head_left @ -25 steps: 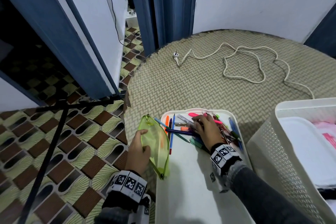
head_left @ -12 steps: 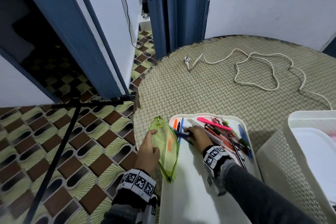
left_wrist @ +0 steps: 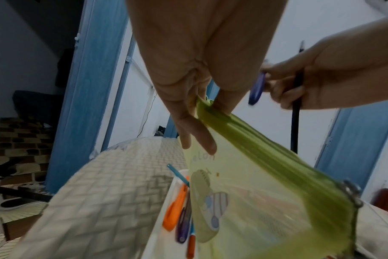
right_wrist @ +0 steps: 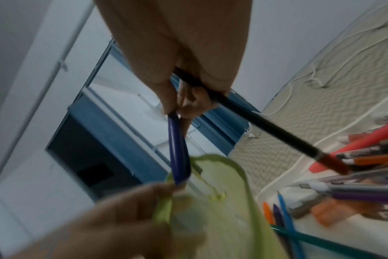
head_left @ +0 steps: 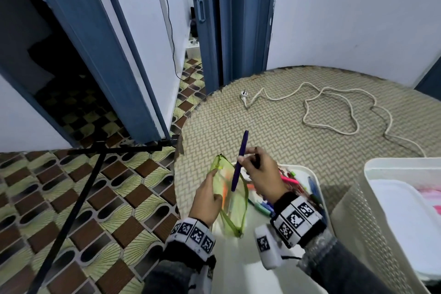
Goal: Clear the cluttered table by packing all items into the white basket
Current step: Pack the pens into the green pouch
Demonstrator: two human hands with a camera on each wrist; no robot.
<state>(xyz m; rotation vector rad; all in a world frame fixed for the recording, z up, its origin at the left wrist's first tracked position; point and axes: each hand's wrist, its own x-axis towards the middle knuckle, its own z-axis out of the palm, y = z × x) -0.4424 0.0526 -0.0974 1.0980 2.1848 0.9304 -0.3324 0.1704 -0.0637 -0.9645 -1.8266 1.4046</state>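
Left hand (head_left: 207,196) at 7 o'clock in the head view pinches the rim of the green pouch (head_left: 232,200), thumb and fingers curled on the edge, mouth held open over the white tray (head_left: 241,260). Right hand (head_left: 262,175) just right of it, near centre, grips a purple pen (head_left: 239,161) and a black pen (right_wrist: 264,122) in closed fingers; purple pen steep, lower tip at the pouch mouth. More pens (head_left: 299,186) heaped in the tray's far end at 4 o'clock. White basket (head_left: 362,217) at 4 o'clock on the bench (head_left: 274,126), touching the tray's right side. White cable (head_left: 331,107) at 1 o'clock.
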